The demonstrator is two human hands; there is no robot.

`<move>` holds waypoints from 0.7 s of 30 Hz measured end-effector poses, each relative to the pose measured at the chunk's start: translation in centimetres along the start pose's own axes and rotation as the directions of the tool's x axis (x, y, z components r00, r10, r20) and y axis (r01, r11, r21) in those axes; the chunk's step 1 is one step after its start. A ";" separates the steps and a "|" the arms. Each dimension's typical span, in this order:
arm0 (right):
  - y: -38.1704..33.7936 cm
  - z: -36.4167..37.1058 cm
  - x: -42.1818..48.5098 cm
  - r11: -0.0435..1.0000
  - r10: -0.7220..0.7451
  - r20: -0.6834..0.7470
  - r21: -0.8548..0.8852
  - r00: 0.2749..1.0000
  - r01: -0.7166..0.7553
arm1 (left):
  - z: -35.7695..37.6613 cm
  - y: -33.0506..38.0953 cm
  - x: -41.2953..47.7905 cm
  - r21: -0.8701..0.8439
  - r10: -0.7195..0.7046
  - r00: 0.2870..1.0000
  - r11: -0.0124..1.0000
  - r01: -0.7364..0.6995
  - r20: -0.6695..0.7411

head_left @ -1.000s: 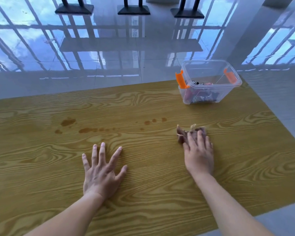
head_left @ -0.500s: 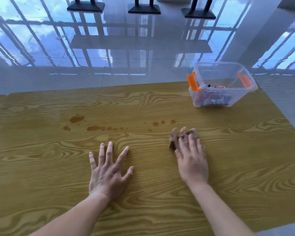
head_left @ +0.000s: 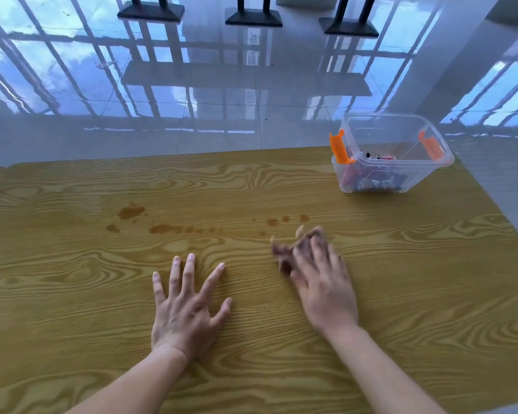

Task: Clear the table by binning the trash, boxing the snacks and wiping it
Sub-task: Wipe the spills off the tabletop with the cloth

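Observation:
My right hand (head_left: 323,282) presses a crumpled brownish cloth (head_left: 284,252) flat on the wooden table (head_left: 401,294); the hand and cloth are blurred. Brown spill stains (head_left: 162,228) run in a line across the table to the left of the cloth, with a few small drops (head_left: 284,219) just beyond it. My left hand (head_left: 186,309) lies flat on the table with fingers spread, holding nothing. A clear plastic box (head_left: 395,132) with orange latches stands at the far right corner, with snack packets inside.
The table's far edge (head_left: 162,158) and right edge (head_left: 497,204) drop to a glossy tiled floor. Three dark stand bases (head_left: 253,16) rest on the floor far behind the table.
My right hand has slid the cloth to the left, closer to the stains. My left hand has stayed flat in place. The view has shifted slightly.

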State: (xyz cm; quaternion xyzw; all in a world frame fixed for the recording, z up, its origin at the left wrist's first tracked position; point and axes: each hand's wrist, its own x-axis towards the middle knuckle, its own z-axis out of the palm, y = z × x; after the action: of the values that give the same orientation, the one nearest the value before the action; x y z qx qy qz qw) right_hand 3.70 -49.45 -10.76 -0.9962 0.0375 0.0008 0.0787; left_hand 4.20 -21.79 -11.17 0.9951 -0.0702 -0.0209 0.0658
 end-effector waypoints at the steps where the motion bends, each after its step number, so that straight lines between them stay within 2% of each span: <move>1: -0.1 0.3 -2.6 0.996 -0.090 0.007 -0.010 0.996 0.091 | 0.0 0.0 0.0 -0.002 0.001 1.000 1.000 -0.001 -0.002; 3: 1.5 0.3 -3.7 0.987 -0.158 0.044 -0.018 0.986 0.159 | 0.0 0.0 0.1 -0.007 0.004 1.000 1.000 -0.004 -0.001; 4: 2.4 0.2 -2.3 0.991 -0.126 0.044 -0.029 0.991 0.128 | 0.0 0.0 0.1 -0.005 0.007 1.000 1.000 -0.007 0.002; 7: 2.7 -1.3 5.2 0.984 0.177 -0.008 0.008 0.984 -0.176 | 0.0 0.1 0.1 -0.008 0.007 1.000 1.000 -0.007 -0.001; 9: 1.7 -2.0 9.6 0.950 0.300 0.040 0.077 0.953 -0.302 | -0.1 0.1 0.1 0.001 0.001 1.000 1.000 -0.001 -0.002; 11: 1.2 -1.9 10.4 0.974 0.215 0.036 0.059 0.976 -0.217 | -0.2 0.1 0.1 -0.002 -0.002 1.000 1.000 0.002 0.003; 13: 1.8 -1.6 7.2 0.998 0.031 0.020 0.049 0.999 -0.032 | -0.3 0.0 0.0 -0.007 0.007 1.000 1.000 -0.006 0.011; 15: 2.7 -0.8 1.3 0.988 -0.147 -0.026 0.038 0.989 0.148 | -0.2 0.2 0.0 -0.004 0.009 1.000 1.000 -0.009 0.004; 17: 4.0 -0.5 -2.0 0.972 -0.232 -0.010 0.036 0.973 0.233 | -0.1 0.2 0.1 -0.008 0.019 1.000 1.000 -0.019 0.014; 19: 4.6 -0.7 0.8 0.989 -0.147 -0.010 0.032 0.989 0.147 | -0.1 0.1 0.3 -0.002 0.020 1.000 1.000 -0.020 0.008; 21: 3.4 -1.5 6.8 0.992 0.107 -0.030 0.068 0.994 -0.105 | 0.0 0.1 0.1 0.012 0.016 1.000 1.000 -0.016 0.013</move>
State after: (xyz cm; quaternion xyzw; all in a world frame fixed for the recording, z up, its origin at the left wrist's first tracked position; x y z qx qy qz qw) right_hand 10.23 -53.52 -9.82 -0.9895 0.0915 -0.0128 0.1111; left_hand 4.34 -21.87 -11.16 0.9948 -0.0788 -0.0265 0.0594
